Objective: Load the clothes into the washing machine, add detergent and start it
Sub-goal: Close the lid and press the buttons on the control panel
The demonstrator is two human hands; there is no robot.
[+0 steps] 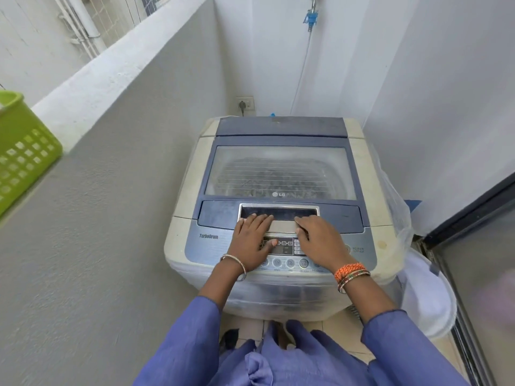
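Balcony corner: closed washing machine (pixel 281 174), lid handle (pixel 278 215) toward hands (pixel 281 238).

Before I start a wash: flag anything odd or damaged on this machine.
Nothing broken or spilled shows. The washer is worn: yellowed casing with a brownish stain near the power button, a hazy lid, and a loose plastic cover bunched along its right side. The lid sits shut and square.

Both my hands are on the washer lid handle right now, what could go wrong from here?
The left hand and right hand lie across the control panel, so a palm may press a button by accident. The lid is down, so clothes cannot go in until it is lifted.
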